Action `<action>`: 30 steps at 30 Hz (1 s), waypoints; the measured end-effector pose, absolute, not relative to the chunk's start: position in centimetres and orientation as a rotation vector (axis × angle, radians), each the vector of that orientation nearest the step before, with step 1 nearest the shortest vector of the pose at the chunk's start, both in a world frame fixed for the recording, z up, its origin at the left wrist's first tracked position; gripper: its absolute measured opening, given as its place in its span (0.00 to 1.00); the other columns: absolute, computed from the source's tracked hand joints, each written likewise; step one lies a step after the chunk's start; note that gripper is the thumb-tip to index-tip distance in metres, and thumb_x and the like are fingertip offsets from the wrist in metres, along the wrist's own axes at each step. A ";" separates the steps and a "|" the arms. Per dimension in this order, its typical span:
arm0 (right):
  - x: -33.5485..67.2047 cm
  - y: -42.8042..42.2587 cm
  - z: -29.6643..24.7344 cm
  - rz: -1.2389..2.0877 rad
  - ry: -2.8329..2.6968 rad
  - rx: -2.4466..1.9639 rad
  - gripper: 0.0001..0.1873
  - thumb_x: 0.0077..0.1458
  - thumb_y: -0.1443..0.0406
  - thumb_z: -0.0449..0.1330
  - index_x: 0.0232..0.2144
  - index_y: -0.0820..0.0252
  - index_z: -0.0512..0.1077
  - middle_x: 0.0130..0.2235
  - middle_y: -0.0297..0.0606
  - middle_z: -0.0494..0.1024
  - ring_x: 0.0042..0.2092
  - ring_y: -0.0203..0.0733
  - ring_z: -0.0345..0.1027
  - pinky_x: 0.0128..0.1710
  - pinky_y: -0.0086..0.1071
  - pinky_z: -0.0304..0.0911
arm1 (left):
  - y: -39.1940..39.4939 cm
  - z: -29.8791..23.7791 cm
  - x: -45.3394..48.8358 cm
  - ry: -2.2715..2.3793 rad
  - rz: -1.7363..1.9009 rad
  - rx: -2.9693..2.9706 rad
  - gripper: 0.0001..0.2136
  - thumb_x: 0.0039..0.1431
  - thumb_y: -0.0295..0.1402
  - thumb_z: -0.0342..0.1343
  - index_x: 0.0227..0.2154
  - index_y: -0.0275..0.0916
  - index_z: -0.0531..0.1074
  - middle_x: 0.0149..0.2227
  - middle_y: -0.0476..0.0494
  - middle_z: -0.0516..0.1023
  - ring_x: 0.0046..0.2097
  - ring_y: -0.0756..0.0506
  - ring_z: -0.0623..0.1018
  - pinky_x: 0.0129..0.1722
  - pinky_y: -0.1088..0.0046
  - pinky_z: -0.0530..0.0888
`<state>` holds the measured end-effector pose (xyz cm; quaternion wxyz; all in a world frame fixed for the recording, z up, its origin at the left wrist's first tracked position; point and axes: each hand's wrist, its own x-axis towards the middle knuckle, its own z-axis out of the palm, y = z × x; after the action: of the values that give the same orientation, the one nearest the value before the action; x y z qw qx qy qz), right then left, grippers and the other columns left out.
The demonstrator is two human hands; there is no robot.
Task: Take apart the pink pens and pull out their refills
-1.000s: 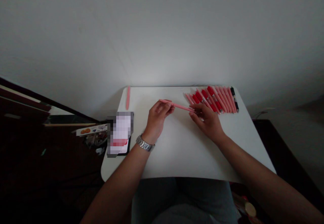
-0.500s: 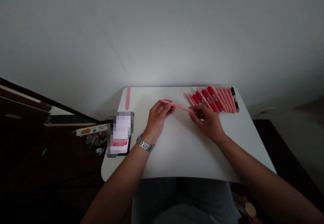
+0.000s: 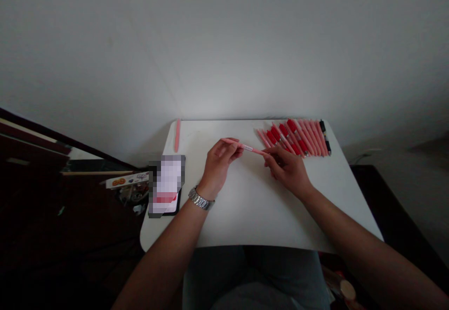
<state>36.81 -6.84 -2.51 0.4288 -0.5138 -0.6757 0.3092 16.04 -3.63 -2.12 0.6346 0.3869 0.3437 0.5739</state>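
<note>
A slim pink pen (image 3: 255,150) spans the gap between my hands above the middle of the white table. My left hand (image 3: 220,160) is closed around its left part, and a pale printed label shows along the barrel. The other end is pinched between the thumb and fingers of my right hand (image 3: 286,166), which hides the tip. Just behind my right hand lies a slanted row of pens (image 3: 308,137), mostly pink, with several red ones and a black one at the right end. Another pink piece (image 3: 177,135), like part of a pen, lies at the far left corner.
A phone (image 3: 168,183), its screen blurred out, lies at the left edge of the white table (image 3: 245,216). The wall (image 3: 224,57) rises behind the table. Left of the table, a sticker strip (image 3: 128,179) sits over cluttered small items.
The pen has turned about its length so the printed label faces up. My right fingers have closed more tightly on its end; my left hand stays in place.
</note>
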 end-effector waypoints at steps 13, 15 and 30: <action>37.1 -6.4 -2.9 0.482 -1.756 -1.225 0.11 0.61 0.59 0.64 0.46 0.54 0.74 0.38 0.37 0.76 0.33 0.37 0.74 0.32 0.32 0.73 | -3.6 -2.1 16.1 0.814 1.332 0.884 0.12 0.55 0.40 0.68 0.36 0.38 0.77 0.39 0.45 0.79 0.39 0.50 0.79 0.47 0.71 0.78; 37.0 -6.4 -2.9 0.475 -1.762 -1.219 0.11 0.62 0.59 0.63 0.45 0.54 0.74 0.37 0.36 0.75 0.33 0.37 0.73 0.31 0.32 0.73 | -3.6 -2.1 16.1 0.816 1.331 0.888 0.12 0.55 0.41 0.69 0.35 0.37 0.77 0.38 0.45 0.79 0.39 0.50 0.79 0.46 0.71 0.77; 37.0 -6.5 -2.6 0.457 -1.814 -1.219 0.09 0.66 0.58 0.59 0.43 0.55 0.74 0.37 0.38 0.76 0.33 0.38 0.73 0.31 0.32 0.73 | -3.6 -2.2 16.1 0.818 1.329 0.878 0.12 0.55 0.40 0.69 0.36 0.37 0.77 0.38 0.45 0.79 0.39 0.50 0.79 0.46 0.71 0.78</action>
<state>36.98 -6.45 -2.63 0.4387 -0.4906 -0.7301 0.1840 16.05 -3.61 -2.23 0.6252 0.3827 0.3564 0.5794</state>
